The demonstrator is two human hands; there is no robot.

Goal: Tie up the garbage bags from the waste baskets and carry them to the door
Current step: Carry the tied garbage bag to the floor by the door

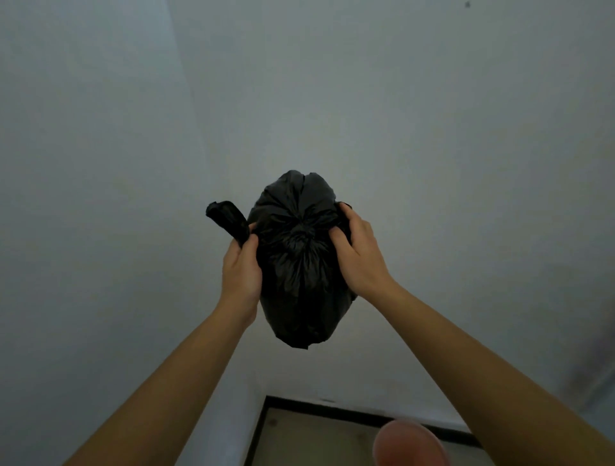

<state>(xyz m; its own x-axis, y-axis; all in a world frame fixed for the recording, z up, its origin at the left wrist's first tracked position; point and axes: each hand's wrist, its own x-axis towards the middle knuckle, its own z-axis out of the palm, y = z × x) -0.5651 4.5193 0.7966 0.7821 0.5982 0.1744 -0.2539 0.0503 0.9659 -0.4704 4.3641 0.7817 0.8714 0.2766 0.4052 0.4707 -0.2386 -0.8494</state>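
Garbage bag [299,272] held in air, gathered neck toward camera. Left hand [241,266] fingers pinch twisted tail [226,219] at bag's left; right hand [357,252] fingers curl into plastic opposite, equally near.

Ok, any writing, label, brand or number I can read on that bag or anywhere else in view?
None: no text can be read anywhere in this view.
The garbage bag, gripped by the left hand and the right hand, is plain black plastic with no print.
The wall bears only a small dark speck, not writing.
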